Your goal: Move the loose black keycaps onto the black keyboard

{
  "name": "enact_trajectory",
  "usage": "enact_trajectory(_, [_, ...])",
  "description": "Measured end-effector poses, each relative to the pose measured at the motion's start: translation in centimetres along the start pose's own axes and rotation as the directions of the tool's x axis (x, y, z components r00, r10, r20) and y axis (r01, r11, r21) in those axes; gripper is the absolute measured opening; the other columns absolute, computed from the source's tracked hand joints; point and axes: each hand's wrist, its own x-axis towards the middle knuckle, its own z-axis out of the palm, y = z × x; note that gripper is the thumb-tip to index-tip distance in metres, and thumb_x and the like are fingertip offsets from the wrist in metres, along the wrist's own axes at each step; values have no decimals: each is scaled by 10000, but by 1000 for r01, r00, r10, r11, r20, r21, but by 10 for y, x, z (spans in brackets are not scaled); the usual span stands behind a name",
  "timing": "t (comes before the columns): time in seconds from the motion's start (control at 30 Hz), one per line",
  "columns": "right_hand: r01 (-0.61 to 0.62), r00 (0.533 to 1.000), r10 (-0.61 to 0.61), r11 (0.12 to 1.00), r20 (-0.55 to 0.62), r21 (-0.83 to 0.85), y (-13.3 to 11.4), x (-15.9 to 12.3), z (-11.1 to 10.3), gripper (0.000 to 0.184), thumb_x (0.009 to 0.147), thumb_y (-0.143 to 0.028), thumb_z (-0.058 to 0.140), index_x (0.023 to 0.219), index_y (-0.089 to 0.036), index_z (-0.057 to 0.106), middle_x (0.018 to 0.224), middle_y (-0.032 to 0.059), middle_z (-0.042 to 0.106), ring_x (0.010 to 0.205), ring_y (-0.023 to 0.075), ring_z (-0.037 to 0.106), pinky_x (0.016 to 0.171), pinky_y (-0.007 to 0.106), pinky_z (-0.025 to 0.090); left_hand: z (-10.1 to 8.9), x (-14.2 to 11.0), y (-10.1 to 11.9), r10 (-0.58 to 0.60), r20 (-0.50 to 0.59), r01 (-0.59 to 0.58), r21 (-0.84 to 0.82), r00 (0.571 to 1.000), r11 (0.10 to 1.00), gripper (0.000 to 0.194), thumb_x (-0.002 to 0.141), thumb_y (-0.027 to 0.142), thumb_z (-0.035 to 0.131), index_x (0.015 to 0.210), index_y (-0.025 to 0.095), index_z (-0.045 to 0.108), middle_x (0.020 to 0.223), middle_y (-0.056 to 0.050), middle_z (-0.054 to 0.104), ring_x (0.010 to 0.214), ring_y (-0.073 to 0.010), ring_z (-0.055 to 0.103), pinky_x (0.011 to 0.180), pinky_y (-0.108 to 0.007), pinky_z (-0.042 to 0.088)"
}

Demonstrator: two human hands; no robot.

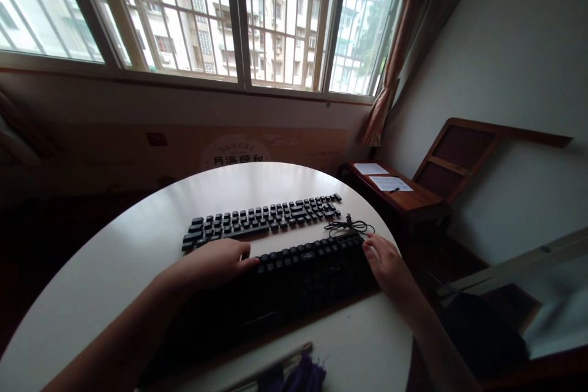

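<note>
A black keyboard lies on the round white table in front of me. My left hand rests on its left end, fingers stretched flat toward the keys. At the keyboard's right end, my right hand lies with its fingers spread at the edge. Behind the keyboard, several loose black keycaps are laid out in rows in a keyboard's shape. The keyboard's coiled cable sits at the far right, just beyond my right fingertips.
A purple object and a pale stick lie at the table's near edge. To the right stands a low wooden desk with sheets of paper. A barred window and a curtain are beyond.
</note>
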Motion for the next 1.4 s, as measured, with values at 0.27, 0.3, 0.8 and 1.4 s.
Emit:
enact_trajectory(0.27, [10, 999, -9, 1000, 39, -11, 2, -4, -1, 225, 913, -439, 562, 977, -232, 624, 1070, 97, 695, 1051, 303, 639, 924, 482, 507, -19, -13, -17, -40, -132, 24, -125, 990, 992, 342, 798, 533, 541, 832, 258, 741, 853, -54, 746, 753, -253, 656, 630, -305, 424])
enact_trajectory(0.3, [-2, 999, 2, 1000, 46, -14, 4, -5, 0, 237, 914, -450, 560, 986, -233, 624, 1067, 95, 695, 1043, 305, 642, 917, 486, 509, -24, -17, -26, -63, -195, 35, -145, 979, 989, 357, 814, 537, 520, 834, 254, 738, 827, -47, 743, 727, -240, 651, 624, -300, 421])
enact_trajectory(0.8, [424, 905, -424, 894, -35, 142, -113, 60, -28, 116, 911, -280, 582, 974, -244, 673, 1048, 68, 705, 980, 256, 662, 815, 395, 550, 32, -6, -173, -608, -538, 134, -675, 584, 725, 544, 772, 568, 541, 1119, 186, 714, 901, -73, 732, 844, -215, 673, 689, -268, 505])
enact_trajectory(1.4, [616, 732, -682, 664, 5, 423, -154, 56, 51, 157, 887, -97, 562, 956, -215, 642, 756, 23, 623, 728, 179, 561, 631, 313, 481, 22, 16, -187, -687, -470, 262, -685, 555, 680, 439, 717, 626, 665, 791, 197, 720, 744, -53, 697, 667, -194, 599, 577, -278, 389])
